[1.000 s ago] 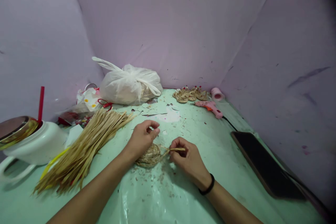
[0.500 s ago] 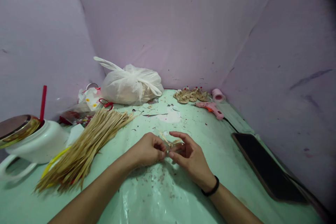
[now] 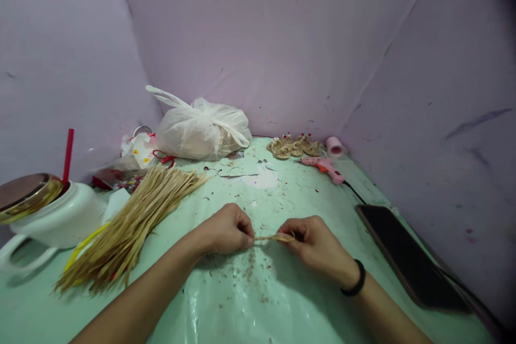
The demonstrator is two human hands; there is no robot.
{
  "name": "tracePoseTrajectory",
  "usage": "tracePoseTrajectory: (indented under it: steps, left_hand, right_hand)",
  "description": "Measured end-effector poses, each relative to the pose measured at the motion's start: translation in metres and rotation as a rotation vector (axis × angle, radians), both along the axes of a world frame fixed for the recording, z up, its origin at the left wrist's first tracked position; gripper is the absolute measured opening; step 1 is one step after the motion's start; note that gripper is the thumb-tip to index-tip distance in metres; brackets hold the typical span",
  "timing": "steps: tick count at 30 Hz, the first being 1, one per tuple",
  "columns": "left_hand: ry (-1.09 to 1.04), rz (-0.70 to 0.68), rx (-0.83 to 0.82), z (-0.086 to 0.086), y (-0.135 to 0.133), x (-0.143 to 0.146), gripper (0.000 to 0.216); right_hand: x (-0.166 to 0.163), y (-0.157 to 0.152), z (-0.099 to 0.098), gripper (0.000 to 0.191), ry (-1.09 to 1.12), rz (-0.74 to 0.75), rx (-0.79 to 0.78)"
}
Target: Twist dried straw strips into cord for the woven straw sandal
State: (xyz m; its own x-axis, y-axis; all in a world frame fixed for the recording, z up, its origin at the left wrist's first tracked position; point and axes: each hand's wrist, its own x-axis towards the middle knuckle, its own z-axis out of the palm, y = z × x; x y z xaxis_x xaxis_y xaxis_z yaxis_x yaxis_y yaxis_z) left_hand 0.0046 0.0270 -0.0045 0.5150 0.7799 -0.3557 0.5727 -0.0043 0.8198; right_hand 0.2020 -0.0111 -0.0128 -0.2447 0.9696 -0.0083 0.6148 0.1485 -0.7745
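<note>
A thin pale straw strip (image 3: 266, 237) runs level between my two hands, above the green tabletop. My left hand (image 3: 229, 230) pinches its left end between thumb and fingers. On the other side my right hand (image 3: 316, 247), with a black band at the wrist, has its fingers closed on the strip, and a small loop of it shows at the fingertips. The stretch between the hands looks twisted or braided. Left of my left arm lies a thick bundle of dry straw strips (image 3: 137, 226).
A white mug (image 3: 60, 215) holding a red stick stands at the left. Behind are a tied white plastic bag (image 3: 197, 131) and red-handled scissors (image 3: 164, 158). Braided straw pieces (image 3: 288, 148), a pink tape roll (image 3: 335, 147), a pink glue gun (image 3: 326, 166) and a phone (image 3: 407, 258) lie to the right.
My right hand has moved to the right, away from my left, and its spread fingers have closed on the strip. The strip is now stretched straight. My left hand has barely moved.
</note>
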Motion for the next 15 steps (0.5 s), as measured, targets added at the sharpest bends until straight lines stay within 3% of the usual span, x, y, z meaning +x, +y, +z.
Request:
tracePoseTrajectory:
  steps: [5, 10, 12, 15]
  left_hand:
    - [0.064, -0.055, 0.060, 0.001, -0.001, 0.001, 0.017]
    - [0.133, -0.081, 0.154, -0.004, -0.001, 0.001, 0.020]
    - [0.160, -0.091, 0.200, -0.005, -0.001, 0.001, 0.021]
    - [0.172, -0.105, 0.250, -0.005, -0.003, 0.001, 0.022]
  right_hand:
    - [0.006, 0.001, 0.010, 0.025, -0.026, 0.044, -0.194]
    - [0.037, 0.001, 0.027, 0.028, -0.063, 0.066, -0.351]
    - [0.047, 0.000, 0.036, 0.027, -0.131, -0.084, -0.229]
    - [0.039, -0.006, 0.043, 0.030, -0.145, -0.337, 0.185]
